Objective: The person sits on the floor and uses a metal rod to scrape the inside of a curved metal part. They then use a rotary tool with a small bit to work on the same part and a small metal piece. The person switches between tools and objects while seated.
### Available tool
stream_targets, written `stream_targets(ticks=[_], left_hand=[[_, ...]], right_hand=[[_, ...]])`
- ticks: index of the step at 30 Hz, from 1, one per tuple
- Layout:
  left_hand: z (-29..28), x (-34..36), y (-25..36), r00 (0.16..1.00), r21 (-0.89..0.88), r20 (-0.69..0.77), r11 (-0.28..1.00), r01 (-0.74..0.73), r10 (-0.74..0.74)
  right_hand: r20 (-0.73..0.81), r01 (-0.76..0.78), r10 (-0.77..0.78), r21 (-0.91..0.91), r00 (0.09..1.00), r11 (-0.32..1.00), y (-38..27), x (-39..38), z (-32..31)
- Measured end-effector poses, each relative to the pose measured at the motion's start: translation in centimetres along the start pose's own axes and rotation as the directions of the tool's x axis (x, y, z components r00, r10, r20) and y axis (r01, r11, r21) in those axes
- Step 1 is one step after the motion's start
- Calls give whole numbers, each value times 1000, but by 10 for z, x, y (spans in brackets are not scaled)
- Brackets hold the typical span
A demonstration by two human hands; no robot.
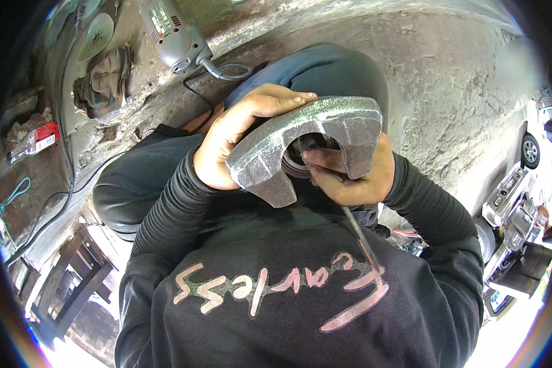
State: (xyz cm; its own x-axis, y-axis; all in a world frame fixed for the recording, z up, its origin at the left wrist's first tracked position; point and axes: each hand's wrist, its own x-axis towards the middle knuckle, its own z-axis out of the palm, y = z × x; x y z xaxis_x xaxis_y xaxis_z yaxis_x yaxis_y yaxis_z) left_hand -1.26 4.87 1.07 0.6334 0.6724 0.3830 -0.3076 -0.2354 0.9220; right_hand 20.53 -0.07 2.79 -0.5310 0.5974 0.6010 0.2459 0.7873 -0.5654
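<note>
Left hand [226, 142]: clamped on grey arched cast-metal part [319, 118] | right hand [357, 189]: nearer its dark recess [294, 163], curled, hold unclear | long axis: rising rightward

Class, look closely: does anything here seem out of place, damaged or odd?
Two things. The metal part in the left hand has pale, scuffed patches along its curved edge, so it looks worn. The cord of the power tool loops loosely near the person's legs, which looks untidy.

L hand [228, 134] on pc [318, 118]; pwr tool [176, 44]
</note>
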Motion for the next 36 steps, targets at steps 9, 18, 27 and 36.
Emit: stream_targets(ticks=[9, 18, 27, 36], left_hand=[[6, -3, -4, 999, -15, -30, 1000, -27, 27], [8, -6, -4, 999, -35, -46, 999, -20, 18], [14, -8, -4, 997, 23, -75, 999, -34, 36], [15, -9, -3, 997, 34, -53, 998, -46, 48]], right_hand=[[88, -109, 106, 33, 991, 994, -4, -12, -1], [-23, -166, 168, 67, 986, 984, -16, -11, 2], [-32, -258, 259, 49, 965, 965, -29, -12, 4], [32, -414, 427, 313, 904, 855, -20, -20, 6]])
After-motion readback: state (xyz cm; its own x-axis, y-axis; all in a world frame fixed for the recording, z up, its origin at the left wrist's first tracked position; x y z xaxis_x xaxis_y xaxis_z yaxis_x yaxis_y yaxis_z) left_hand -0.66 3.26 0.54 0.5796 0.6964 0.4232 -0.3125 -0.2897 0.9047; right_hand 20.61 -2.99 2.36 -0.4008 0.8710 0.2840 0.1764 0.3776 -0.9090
